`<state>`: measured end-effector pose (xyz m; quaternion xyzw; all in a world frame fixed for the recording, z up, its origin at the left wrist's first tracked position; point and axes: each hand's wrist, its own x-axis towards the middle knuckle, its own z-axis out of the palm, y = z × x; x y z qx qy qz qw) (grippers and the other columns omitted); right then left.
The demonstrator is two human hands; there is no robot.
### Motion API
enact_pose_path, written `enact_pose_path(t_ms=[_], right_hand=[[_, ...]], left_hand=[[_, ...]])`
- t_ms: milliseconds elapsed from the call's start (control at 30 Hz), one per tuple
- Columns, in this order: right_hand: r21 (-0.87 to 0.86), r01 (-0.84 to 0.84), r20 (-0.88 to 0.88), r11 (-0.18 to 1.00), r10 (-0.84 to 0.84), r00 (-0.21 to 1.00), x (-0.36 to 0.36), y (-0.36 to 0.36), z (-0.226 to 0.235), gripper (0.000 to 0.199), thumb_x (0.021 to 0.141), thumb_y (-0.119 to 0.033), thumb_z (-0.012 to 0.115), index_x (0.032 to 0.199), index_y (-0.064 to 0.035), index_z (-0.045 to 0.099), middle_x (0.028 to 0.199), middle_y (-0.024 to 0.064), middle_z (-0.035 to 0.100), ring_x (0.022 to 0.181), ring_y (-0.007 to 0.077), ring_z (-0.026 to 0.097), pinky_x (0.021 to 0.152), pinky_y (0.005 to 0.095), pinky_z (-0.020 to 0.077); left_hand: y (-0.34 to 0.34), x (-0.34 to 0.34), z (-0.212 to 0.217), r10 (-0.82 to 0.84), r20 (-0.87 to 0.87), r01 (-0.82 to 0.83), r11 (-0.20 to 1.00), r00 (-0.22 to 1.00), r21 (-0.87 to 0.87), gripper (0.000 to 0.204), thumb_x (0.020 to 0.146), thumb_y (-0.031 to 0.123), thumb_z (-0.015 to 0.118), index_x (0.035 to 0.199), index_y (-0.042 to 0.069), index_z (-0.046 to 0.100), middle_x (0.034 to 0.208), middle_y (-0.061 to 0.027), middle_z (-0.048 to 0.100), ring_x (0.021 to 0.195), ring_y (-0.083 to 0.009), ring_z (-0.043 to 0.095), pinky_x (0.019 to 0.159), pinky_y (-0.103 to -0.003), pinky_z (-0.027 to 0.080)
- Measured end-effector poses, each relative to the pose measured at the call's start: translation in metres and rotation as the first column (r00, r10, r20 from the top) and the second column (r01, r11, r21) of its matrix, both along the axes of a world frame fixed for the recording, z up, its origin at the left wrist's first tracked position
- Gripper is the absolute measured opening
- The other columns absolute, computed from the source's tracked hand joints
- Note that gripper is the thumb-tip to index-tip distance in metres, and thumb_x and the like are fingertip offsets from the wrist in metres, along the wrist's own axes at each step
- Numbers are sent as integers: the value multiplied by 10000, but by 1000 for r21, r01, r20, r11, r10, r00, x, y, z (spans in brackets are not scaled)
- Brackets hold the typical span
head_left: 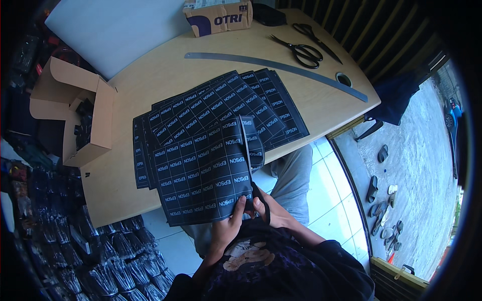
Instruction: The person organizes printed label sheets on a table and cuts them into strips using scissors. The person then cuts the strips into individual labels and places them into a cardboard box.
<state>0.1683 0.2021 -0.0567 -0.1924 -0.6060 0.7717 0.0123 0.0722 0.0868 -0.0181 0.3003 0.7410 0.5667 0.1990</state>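
I pinch the lower edge of a black printed sheet ruled with a grid of small white labels [203,173] in my left hand [228,226] — thumb and fingers closed on its bottom right corner, the sheet lifted and tilted up toward me over the near edge of the table. My right hand [268,210] sits just beside it, its fingers curled through the dark handles of a pair of scissors [260,198] that are closed at the sheet's right edge, where a narrow strip of the same black material [253,143] curls away from the cut. Under and behind the sheet a fanned stack of matching black gridded sheets [236,103] lies spread on the light wooden tabletop [150,75]. Farther back lie a long grey metal ruler [276,65] and two more pairs of black-handled scissors [304,50], well apart from my hands. A printed cardboard box [218,17] stands at the far edge, next to a large pale board [110,27]. An open brown cardboard box holding dark items [83,115] rests off the table's left side — and bundles in clear plastic bags [100,261] crowd the floor below.
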Motion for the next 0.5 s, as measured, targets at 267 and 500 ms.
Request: enact_pose_path(t_ms=[267,500], right_hand=[[28,-15,14,999,14,1000,-4,4,6,933,833,-723,377,1384,18,245,1117,116,500,933,160,497,752,278,435],[44,85,-55,995,-82,995,-8,0,5,676,921,-596,359,1190,22,415,808,104,550,682,148,529,618,298,441]], left_hand=[[-9,1,-16,-31,-8,31,999,999,25,231,902,123,599,1052,-45,551,915,-111,634,768,-154,629,601,-256,523],[-9,2,-19,-55,247,42,997,967,58,272,916,87,561,1148,-39,495,1028,-120,598,829,-139,623,609,-228,567]])
